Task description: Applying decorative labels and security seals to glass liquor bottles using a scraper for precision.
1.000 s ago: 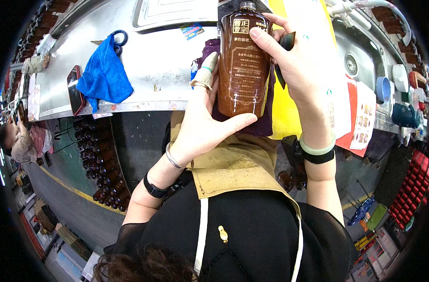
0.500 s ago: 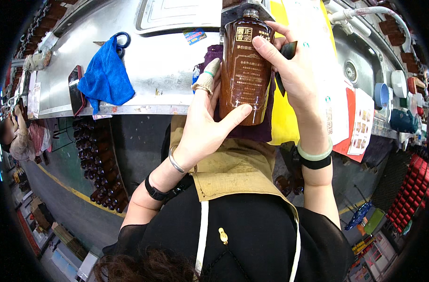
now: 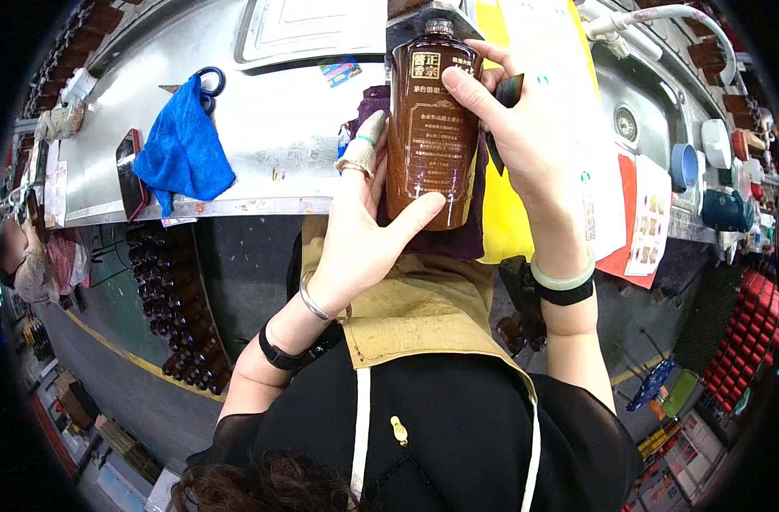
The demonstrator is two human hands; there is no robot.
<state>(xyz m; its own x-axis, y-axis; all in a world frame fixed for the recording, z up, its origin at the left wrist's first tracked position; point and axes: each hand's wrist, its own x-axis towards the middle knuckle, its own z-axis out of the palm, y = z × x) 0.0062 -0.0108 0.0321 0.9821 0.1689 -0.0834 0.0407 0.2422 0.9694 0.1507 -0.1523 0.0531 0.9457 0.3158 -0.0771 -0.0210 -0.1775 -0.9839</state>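
Observation:
A brown glass bottle (image 3: pixel 433 145) with pale printing on its front and a clear-looking threaded neck lies between my hands. My left hand (image 3: pixel 361 224) grips its lower left side, thumb across the front near the base. A cloth cover wraps one fingertip of that hand. At the upper right side, my right hand (image 3: pixel 517 128) holds the bottle with its thumb on the front. A dark, flat, pointed piece (image 3: pixel 503 119) is tucked in the right hand; its kind I cannot make out. Under the bottle is a dark purple cloth (image 3: pixel 447 246).
On the metal bench (image 3: pixel 270 145) lie a blue cloth (image 3: pixel 185 145), dark-handled scissors (image 3: pixel 210 83) and a phone (image 3: pixel 130 175). A yellow sheet (image 3: pixel 502 224) and papers lie at right, beside a sink (image 3: pixel 626 124) with a white tap (image 3: pixel 662 17). Several brown bottles (image 3: pixel 176 307) stand below left.
The whole view has shifted slightly, with the bench things appearing a little further left. Both hands keep nearly the same hold on the bottle.

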